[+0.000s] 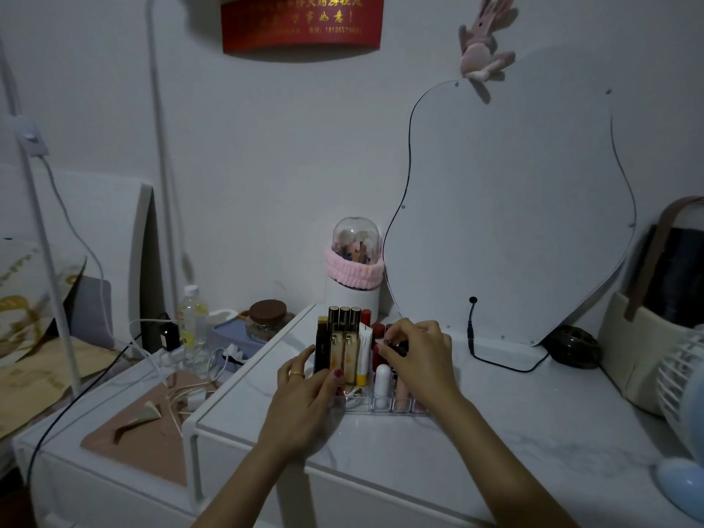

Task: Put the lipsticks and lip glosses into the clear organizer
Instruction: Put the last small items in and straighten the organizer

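The clear organizer (381, 405) stands on the white marble-look tabletop, in front of the mirror. Tall gold-and-black lip glosses (344, 339) fill its left slots, beside a white tube with a yellow cap (364, 356). Red lipsticks (377, 333) stand behind, and a white stick (382, 381) and pinkish tubes (403, 390) sit in the front row. My left hand (304, 383) rests against the organizer's left front corner, thumb touching the gloss tubes. My right hand (415, 348) hovers over the right slots, fingertips pinched on a small dark lipstick (394, 346).
A wavy-edged mirror (514, 222) leans on the wall behind. A domed brush holder with a pink band (354, 268) stands at the back. A black cable (495, 360) and a dark round object (575, 344) lie to the right, beside a white fan (682, 371). A lower side table (133, 413) holds bottles and cords.
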